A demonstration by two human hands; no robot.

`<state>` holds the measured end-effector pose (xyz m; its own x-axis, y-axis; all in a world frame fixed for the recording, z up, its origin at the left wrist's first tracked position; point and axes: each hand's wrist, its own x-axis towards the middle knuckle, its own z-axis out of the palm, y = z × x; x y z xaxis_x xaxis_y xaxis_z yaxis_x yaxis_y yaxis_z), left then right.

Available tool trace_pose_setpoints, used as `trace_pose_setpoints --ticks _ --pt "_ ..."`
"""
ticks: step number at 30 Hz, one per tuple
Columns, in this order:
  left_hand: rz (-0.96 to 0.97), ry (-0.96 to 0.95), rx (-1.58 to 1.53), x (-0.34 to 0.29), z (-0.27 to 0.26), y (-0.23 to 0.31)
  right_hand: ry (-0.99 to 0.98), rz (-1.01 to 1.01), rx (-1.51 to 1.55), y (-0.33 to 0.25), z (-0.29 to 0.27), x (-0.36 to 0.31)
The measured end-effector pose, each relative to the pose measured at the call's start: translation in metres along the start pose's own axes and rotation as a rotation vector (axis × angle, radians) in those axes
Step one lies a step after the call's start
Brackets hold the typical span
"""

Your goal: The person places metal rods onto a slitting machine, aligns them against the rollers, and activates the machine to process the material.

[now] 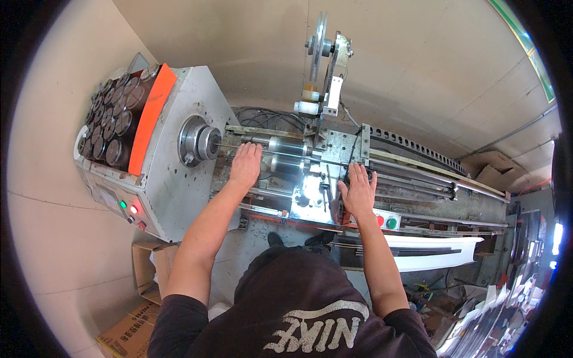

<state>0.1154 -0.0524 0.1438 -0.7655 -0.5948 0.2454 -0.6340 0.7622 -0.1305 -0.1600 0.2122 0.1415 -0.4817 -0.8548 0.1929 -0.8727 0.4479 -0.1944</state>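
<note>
A thin metal rod [276, 153] runs from the round chuck [208, 143] of a lathe-like winding machine across the bed to the right. My left hand [245, 167] is close to the chuck, its fingers bent over the rod; the thumb side is hidden. Farther right, my right hand [359, 190] lies back up beside the steel carriage block, fingers mostly straight and thumb apart. Its fingertips are near the rod's right part, and contact there cannot be made out. Between my hands sits a shiny cylindrical roller [286, 156] on the carriage plate [310, 212].
Many dark round-ended cylinders [113, 119] lie on the grey headstock [197, 89] behind an orange panel [152, 119]. A pulley arm [331, 77] rises behind the carriage. Buttons [385, 221] sit near my right forearm. A white trough [430, 253] holds dark rods. Cardboard boxes [128, 334] stand at lower left.
</note>
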Motion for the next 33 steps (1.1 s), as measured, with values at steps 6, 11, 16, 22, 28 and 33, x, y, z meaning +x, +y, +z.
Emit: trace_pose_setpoints --ticks 6,11,16,22,28,33 --pt "0.005 -0.027 -0.026 0.002 0.001 -0.004 -0.011 0.006 -0.014 -0.007 -0.001 0.001" --pt "0.010 -0.053 -0.028 0.004 -0.001 -0.004 -0.031 0.017 -0.030 -0.013 0.001 0.002" --pt "-0.003 -0.095 -0.114 0.005 -0.003 -0.004 0.001 0.018 -0.016 -0.017 0.003 0.001" --pt "0.023 -0.107 -0.170 0.005 -0.013 -0.006 -0.037 0.045 -0.025 -0.022 -0.001 0.002" --pt "0.033 -0.101 -0.159 0.006 -0.007 -0.014 -0.036 0.062 -0.029 -0.025 -0.002 0.004" --pt "0.065 -0.069 -0.137 0.008 0.001 -0.017 -0.035 0.081 -0.028 -0.026 -0.003 0.003"
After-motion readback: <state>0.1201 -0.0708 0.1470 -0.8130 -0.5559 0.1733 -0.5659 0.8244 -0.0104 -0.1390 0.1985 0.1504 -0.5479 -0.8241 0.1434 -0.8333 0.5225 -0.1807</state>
